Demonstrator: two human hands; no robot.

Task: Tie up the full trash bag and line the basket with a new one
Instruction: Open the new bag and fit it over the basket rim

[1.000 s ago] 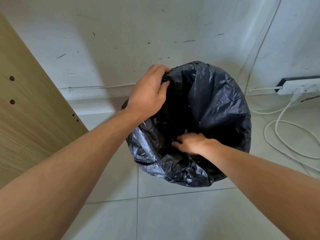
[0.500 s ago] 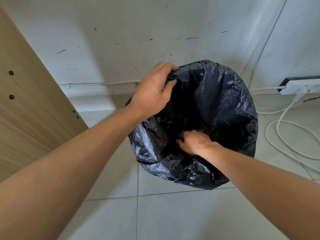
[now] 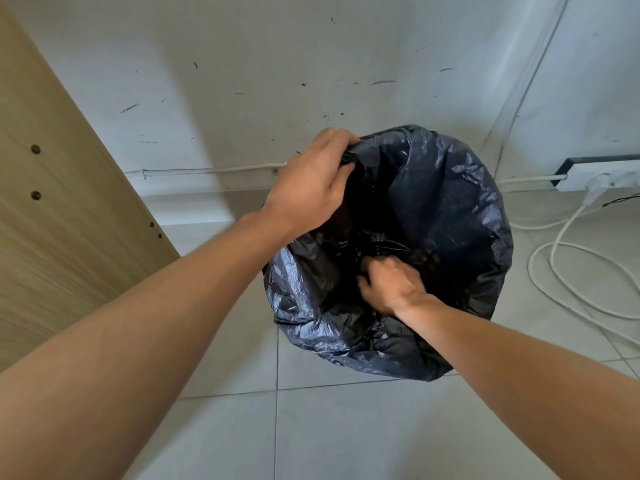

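Black, crinkled plastic fills the middle of the view: a trash bag [image 3: 446,209] draped over a round basket whose own wall is hidden beneath it, its mouth gaping open and its glossy folds catching the light on the side beyond the right hand. It stands on a pale tiled floor [image 3: 346,431] that spreads below both forearms, against a scuffed white wall [image 3: 277,64] rising past the left hand. To the left of the left arm leans a light wood panel [image 3: 52,202] with small dark holes. Off to the right of the right hand, a white cable [image 3: 568,271] loops across the tiles up to a power strip [image 3: 602,173] by the wall. The left hand [image 3: 311,188] curls over the far-left rim of the bag, fingers hooked inside and gripping the plastic. The right hand [image 3: 391,285] reaches down into the bag's mouth, fingers bent and pinching a fold of the black film.
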